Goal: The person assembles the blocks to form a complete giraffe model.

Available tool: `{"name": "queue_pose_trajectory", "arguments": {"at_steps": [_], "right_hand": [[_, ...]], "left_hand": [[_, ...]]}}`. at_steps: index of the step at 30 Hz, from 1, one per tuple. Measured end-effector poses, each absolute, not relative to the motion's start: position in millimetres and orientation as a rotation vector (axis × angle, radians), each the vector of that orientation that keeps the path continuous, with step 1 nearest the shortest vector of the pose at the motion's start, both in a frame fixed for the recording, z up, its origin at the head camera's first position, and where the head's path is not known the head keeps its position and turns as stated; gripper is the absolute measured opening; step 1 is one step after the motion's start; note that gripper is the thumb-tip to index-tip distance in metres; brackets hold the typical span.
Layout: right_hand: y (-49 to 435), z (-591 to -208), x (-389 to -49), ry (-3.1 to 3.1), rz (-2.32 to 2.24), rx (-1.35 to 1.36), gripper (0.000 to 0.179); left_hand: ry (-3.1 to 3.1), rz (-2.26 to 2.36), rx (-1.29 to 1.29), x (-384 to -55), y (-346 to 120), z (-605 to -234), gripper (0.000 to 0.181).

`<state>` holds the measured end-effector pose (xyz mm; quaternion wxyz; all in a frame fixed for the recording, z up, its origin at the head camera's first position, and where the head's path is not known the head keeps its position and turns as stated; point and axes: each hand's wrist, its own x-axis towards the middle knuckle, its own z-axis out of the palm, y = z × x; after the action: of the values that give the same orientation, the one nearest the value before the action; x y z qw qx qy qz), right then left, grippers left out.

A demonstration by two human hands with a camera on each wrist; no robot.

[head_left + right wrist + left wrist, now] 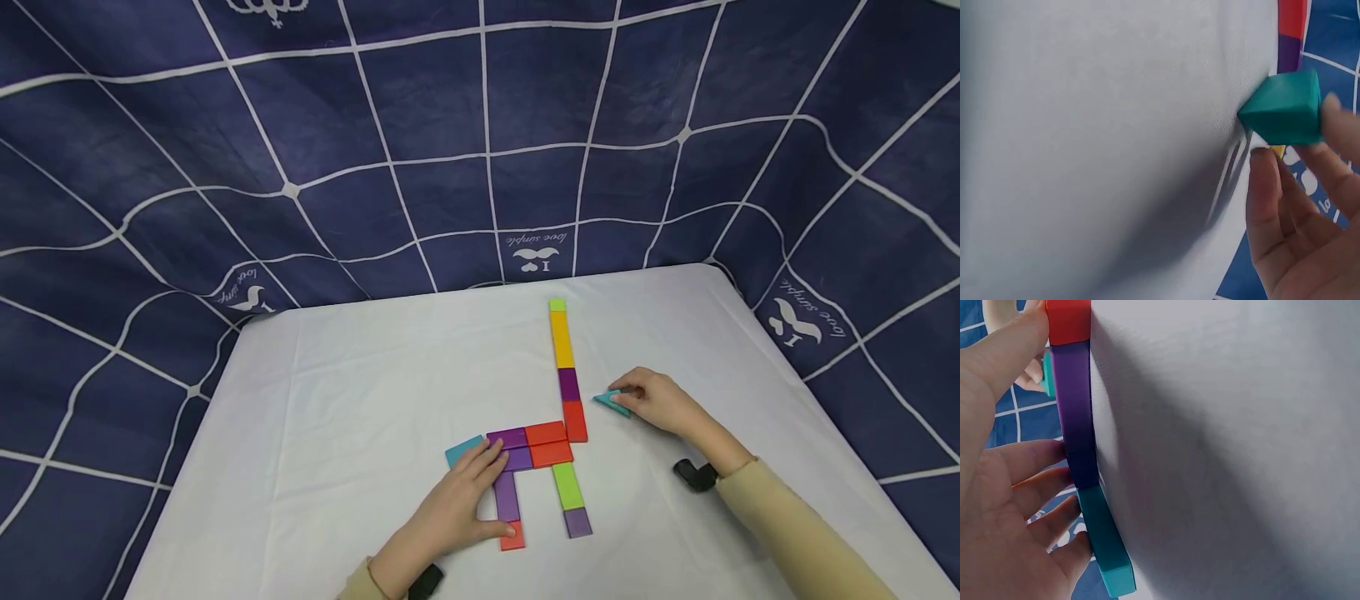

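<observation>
My right hand (663, 404) pinches a teal triangular block (612, 403) between thumb and fingers, to the right of an upright column of blocks. That column runs from a light green square (557, 305) through a yellow block (562, 340) and a purple block (569, 384) to a red block (575, 422). Below it, purple and red blocks (547, 433) form a two-row body. My left hand (453, 508) lies spread, fingertips at the body's purple end and the teal-blue block (463, 450). Its thumb touches a small red block (512, 546) under a purple leg block (507, 497).
A second leg, a light green block (568, 486) above a violet block (577, 523), extends below the body's right end. White cloth covers the table (360, 375). A dark blue grid-patterned curtain (435, 100) surrounds its back and sides. Dark wrist devices (696, 475) sit under the forearms.
</observation>
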<state>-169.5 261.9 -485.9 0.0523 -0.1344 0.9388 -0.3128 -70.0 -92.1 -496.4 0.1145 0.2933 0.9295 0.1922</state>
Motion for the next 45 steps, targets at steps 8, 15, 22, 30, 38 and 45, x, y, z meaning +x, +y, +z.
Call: {"name": "queue_pose_trajectory", "arguments": {"at_steps": [8,15,22,30,38,45], "right_hand": [[260.2,-490.5,-167.8,2.940,-0.936,-0.320,0.036],[255.5,-493.6,-167.5,2.978,-0.924,-0.304,0.037],[257.6,-481.3,-201.6,2.990,-0.915,-0.211,0.034],[246.2,-471.3,-264.9,3.037,-0.877,-0.105,0.037],[234.0,-474.3,-302.0,3.020,-0.866,-0.067,0.039],[222.3,-482.9,-316.7,2.988,-0.773,-0.067,0.039]], "left_hand": [[2.723,0.568,0.853,-69.9,-91.8,-497.3,0.097],[2.721,0.560,0.855,-70.3,-91.9,-497.5,0.097],[2.723,0.571,0.856,-70.0,-91.8,-497.0,0.097],[2.746,0.569,0.883,-67.7,-92.3,-497.7,0.097],[2.749,0.563,0.907,-66.8,-92.0,-499.5,0.097],[2.778,0.557,0.936,-68.2,-94.3,-500.3,0.097]]}}
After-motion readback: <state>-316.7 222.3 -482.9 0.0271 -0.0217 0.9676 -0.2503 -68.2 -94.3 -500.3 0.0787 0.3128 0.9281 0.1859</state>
